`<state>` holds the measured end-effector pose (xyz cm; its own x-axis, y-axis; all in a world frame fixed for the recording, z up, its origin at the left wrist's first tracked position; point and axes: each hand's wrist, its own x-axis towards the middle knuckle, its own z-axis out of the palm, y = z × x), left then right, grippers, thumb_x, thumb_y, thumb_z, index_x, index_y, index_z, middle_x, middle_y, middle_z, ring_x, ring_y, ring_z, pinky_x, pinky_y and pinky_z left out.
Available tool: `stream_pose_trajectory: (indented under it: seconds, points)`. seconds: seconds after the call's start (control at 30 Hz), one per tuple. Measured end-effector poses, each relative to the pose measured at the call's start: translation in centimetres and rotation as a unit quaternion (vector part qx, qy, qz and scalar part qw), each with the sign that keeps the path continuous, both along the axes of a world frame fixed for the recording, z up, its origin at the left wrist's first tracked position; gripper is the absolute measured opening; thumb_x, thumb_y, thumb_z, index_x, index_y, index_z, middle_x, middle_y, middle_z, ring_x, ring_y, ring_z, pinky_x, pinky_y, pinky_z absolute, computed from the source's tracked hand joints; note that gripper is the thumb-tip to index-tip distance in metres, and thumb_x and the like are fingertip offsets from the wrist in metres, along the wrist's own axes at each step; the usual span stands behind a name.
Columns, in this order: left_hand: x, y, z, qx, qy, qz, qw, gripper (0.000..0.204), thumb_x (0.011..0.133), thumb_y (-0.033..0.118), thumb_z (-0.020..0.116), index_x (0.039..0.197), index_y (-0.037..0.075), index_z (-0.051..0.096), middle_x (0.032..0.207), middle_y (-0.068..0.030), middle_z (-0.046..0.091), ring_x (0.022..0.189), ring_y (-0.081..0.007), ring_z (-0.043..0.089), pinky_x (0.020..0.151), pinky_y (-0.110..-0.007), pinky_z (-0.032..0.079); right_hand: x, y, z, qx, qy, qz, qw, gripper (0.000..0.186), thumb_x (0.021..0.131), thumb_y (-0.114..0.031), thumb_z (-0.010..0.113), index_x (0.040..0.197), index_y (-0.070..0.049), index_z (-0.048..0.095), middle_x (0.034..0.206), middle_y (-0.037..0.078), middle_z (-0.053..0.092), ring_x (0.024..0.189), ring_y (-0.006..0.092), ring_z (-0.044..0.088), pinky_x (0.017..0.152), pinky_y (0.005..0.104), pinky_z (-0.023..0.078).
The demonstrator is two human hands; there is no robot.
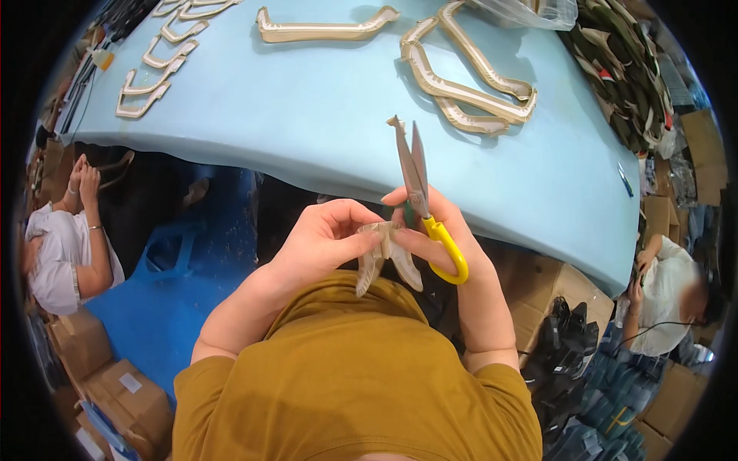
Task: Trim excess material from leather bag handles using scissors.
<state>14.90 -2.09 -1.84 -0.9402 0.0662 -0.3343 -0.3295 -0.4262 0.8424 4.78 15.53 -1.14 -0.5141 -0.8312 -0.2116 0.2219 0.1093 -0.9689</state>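
Between my two hands, just off the table's near edge, is a beige fabric-covered strip (371, 270) bent so both ends hang down. My left hand (327, 234) pinches it at the fold with thumb and fingers. My right hand (446, 230) presses its thumb on the other side of the fold. Scissors (413, 173) with yellow handles also rest in my right hand, blades pointing up and slightly apart. A small beige scrap (396, 121) shows at one blade tip.
On the pale blue table (323, 100) lie a long beige strip (327, 29), a pile of bent strips (469, 92) and a row of smaller ones (142, 100). Dark green pieces (623, 77) heap at right, near a pen (625, 180). People sit left (69, 246) and right (661, 292).
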Motion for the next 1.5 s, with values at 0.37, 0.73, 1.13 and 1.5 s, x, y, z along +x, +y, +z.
stream_pose_trajectory:
  seconds: [0.37,0.73,1.13,1.5]
  points:
    - [-0.1,-0.3,-0.2,-0.115,0.036,0.139,0.983,0.010,0.083,0.003,0.062,0.092,-0.002,0.059,0.079,-0.0022,0.062,0.069,-0.0035,0.055,0.061,-0.018,0.045,1.4,2.6,0.0,0.152,0.491,-0.096,0.853,0.041,0.061,-0.008,0.076,0.097,-0.006,0.057,0.072,0.007,0.052,0.063,0.0240,0.052,0.055,0.0323,0.044]
    - [0.2,-0.8,-0.1,-0.075,0.051,0.135,0.987,0.011,0.083,0.002,0.062,0.093,0.000,0.059,0.082,-0.0033,0.062,0.072,-0.0049,0.056,0.065,-0.020,0.047,1.3,2.9,-1.2,0.186,0.642,-0.079,0.739,0.032,0.061,-0.011,0.073,0.090,-0.008,0.059,0.066,0.007,0.046,0.056,0.0235,0.050,0.050,0.0334,0.041]
    - [1.0,-0.9,-0.3,-0.070,0.046,0.149,0.985,0.009,0.083,0.002,0.062,0.090,-0.001,0.058,0.079,-0.0019,0.061,0.068,-0.0028,0.054,0.060,-0.018,0.044,2.0,2.4,-1.5,0.166,0.595,-0.054,0.785,0.027,0.060,-0.006,0.070,0.085,-0.010,0.059,0.058,0.004,0.047,0.052,0.0211,0.052,0.045,0.0316,0.041]
    - [2.5,-1.4,-2.1,0.138,-0.017,0.111,0.984,0.007,0.082,0.006,0.060,0.087,0.003,0.056,0.079,-0.0036,0.061,0.070,-0.0082,0.057,0.064,-0.022,0.046,3.8,0.1,-1.6,0.046,0.192,-0.079,0.977,0.044,0.074,-0.008,0.070,0.113,-0.006,0.050,0.078,0.001,0.052,0.070,0.0097,0.049,0.065,0.0234,0.043]
